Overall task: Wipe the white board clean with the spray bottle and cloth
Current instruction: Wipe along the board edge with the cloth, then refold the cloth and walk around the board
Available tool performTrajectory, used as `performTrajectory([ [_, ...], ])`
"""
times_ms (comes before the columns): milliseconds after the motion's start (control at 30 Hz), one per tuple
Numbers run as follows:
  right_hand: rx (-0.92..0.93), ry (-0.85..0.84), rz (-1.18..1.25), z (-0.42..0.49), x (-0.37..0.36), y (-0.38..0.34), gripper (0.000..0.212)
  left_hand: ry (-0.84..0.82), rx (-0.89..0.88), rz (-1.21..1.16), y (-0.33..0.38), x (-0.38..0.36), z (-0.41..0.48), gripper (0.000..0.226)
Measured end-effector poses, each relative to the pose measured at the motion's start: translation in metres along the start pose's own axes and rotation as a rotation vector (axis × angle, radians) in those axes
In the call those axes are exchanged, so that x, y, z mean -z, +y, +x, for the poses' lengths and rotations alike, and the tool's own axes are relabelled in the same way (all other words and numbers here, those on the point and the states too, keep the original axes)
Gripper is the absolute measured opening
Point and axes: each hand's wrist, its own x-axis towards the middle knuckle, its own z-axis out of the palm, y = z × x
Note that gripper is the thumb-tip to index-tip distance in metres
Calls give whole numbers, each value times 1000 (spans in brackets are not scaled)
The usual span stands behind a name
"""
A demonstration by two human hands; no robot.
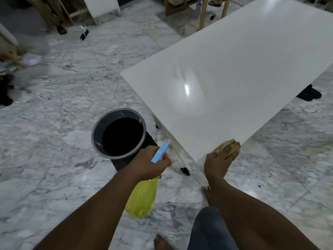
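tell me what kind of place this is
Probably an indoor workroom or studio: a marble floor, wooden stand legs at the back, a power strip with cables on the floor, and the white board laid flat.

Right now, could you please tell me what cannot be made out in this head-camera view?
Head view:
Cloth: mostly under the right hand; only a tan edge shows.
Spray bottle: trigger and neck wrapped by the left hand.
Bucket: interior too dark to tell its contents.
White board: right corner cut off by the frame edge; glare could mask faint marks.
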Motion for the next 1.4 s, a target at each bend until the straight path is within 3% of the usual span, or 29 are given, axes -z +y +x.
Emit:
performTrajectory([
  [167,21,15,17,-75,-16,-3,60,8,29,79,-65,44,-37,33],
  [367,-44,0,-1,-118,-26,-3,70,-45,-54,137,-79,71,-27,27],
  [533,-215,35,-6,-137,-45,-28,80,-101,-121,99,-69,97,6,34],
  [700,-361,-36,-213,-136,-64,-75,76,-110,-127,69,-67,148,32,41],
  [767,-419,-161,-45,-148,-78,-112,51,-94,-137,88,-68,170,39,37],
  [833,-500,-321,301,-160,-95,-153,20,-86,-153,107,-72,198,45,34],
  [900,-598,-518,766,-166,-102,-196,19,-94,-168,134,-79,223,50,32],
  [967,-608,-672,1053,-165,-103,-234,15,-91,-188,135,-86,248,53,29],
  [1100,-548,-695,1273,-163,-120,-301,50,-58,-258,174,-115,311,60,29],
  [1200,-508,-693,1361,-182,-144,-347,65,-64,-297,204,-146,365,66,28],
  [1400,-428,-745,1380,-241,-184,-423,72,-47,-310,236,-197,457,67,25],
])
